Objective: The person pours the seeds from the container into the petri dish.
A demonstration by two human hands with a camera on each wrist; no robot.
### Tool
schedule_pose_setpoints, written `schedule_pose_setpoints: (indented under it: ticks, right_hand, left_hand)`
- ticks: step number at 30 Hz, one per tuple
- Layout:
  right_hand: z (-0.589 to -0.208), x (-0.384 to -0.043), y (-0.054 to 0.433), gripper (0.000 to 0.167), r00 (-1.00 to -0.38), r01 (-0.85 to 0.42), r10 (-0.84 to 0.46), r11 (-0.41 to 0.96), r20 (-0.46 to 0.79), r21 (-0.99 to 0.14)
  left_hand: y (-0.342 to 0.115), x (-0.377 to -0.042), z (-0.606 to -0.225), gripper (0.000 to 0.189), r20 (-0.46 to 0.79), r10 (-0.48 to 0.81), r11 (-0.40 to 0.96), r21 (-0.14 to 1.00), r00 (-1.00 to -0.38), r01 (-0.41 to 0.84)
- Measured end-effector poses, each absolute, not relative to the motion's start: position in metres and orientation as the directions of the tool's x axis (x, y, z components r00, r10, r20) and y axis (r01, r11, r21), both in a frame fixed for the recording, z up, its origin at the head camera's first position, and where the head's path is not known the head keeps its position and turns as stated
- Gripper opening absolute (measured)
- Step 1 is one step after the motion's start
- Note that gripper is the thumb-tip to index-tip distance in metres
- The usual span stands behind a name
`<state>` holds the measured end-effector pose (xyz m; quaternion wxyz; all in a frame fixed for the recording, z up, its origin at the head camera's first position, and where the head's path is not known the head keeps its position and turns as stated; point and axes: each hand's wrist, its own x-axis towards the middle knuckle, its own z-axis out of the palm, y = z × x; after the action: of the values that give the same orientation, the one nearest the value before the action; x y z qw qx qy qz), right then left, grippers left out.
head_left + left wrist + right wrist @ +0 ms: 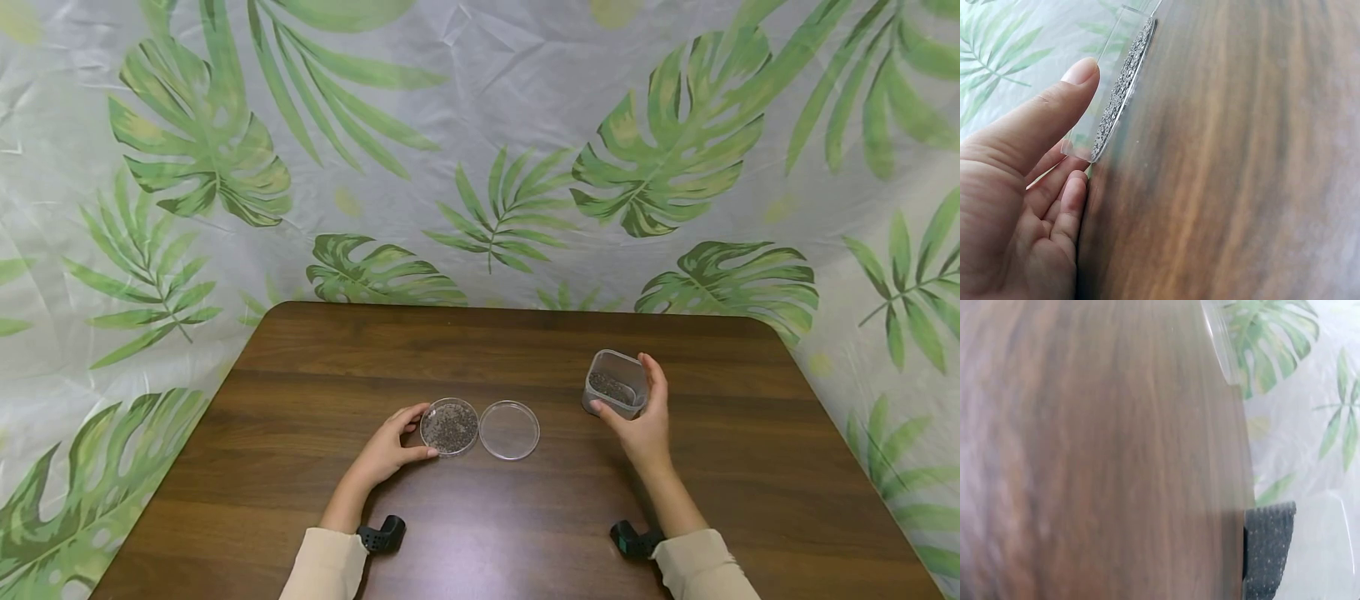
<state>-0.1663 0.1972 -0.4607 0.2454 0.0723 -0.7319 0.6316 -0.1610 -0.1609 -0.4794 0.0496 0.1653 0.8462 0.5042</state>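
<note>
My left hand (384, 450) holds a clear round petri dish (450, 427) at its left side, thumb at the near rim and fingers at the far side. Grey-black granules cover the dish's floor; in the left wrist view the dish (1124, 90) shows edge-on with its granule layer. My right hand (643, 429) grips a clear, rounded-square plastic tub (619, 365) between thumb and fingers, over the table's right half. Dark granules lie in the bottom of the tub, also visible through its wall (1325, 556) in the right wrist view, where the hand is hidden.
An empty clear round lid (509, 431) lies directly right of the petri dish, rims nearly meeting. Everything is on a dark wood-grain table (480, 517). Behind it hangs a leaf-patterned curtain (510, 100). Black cameras (384, 534) sit on both wrists.
</note>
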Motion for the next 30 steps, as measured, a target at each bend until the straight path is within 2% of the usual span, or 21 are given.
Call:
schedule_pose_setpoints:
  ticks: [9,20,30]
  right_hand:
    - [-0.456,-0.163,0.185,0.092,-0.872,-0.421,0.149,0.263,0.467,-0.868]
    - [-0.456,-0.163,0.171,0.095,-0.881,-0.447,0.012,0.306,0.473,-0.841]
    - [-0.459,-0.163,0.162,0.096,-0.908,-0.415,-0.089,0.322,0.409,-0.851]
  left_hand:
    - [-0.16,-0.16,-0.478,0.068,0.087,0.323,0.433,0.872,-0.942,0.229]
    - [-0.161,-0.161,-0.479,0.067,0.086,0.331,0.437,0.869,-0.94,0.233]
    - [-0.169,-0.176,-0.515,0.071,0.106,0.31,0.461,0.852,-0.945,0.247]
